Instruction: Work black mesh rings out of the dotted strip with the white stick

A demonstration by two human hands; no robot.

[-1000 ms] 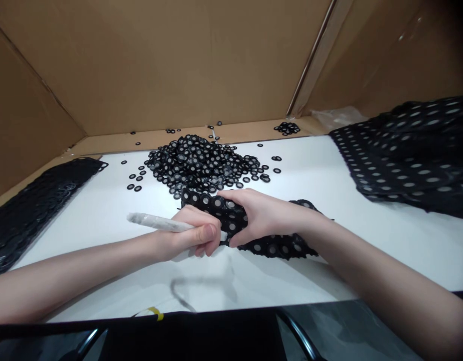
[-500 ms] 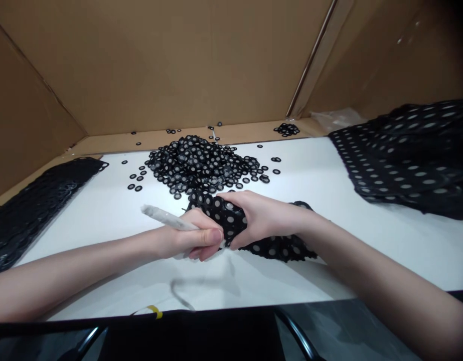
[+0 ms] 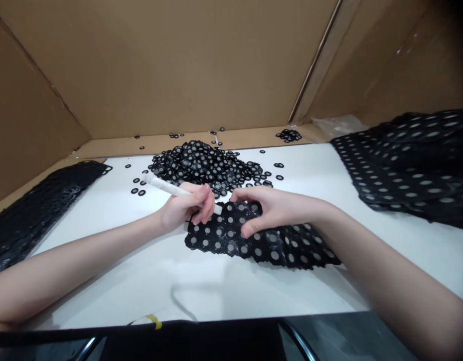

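Observation:
In my left hand (image 3: 189,203) is a white pen-like stick (image 3: 165,185), its tip at the upper left edge of a black sheet (image 3: 231,234) dotted with pale round spots. That sheet lies on the white table, flat on the left and rumpled on the right. My right hand (image 3: 269,208) grips it from above, thumb on top and fingers bent at its far edge. Just beyond both hands rises a heap of small black rings (image 3: 201,163) with pale centres.
A stack of black perforated sheets (image 3: 39,205) lies at the left. Large dotted black sheets (image 3: 412,165) are piled at the right. Cardboard walls (image 3: 201,65) enclose the table (image 3: 141,281). A small group of rings (image 3: 289,135) sits at the back, near clear plastic (image 3: 340,125).
My left hand has moved up and away from me with the stick, to the sheet's far left edge. The sheet now lies flatter, and the right hand has shifted slightly right.

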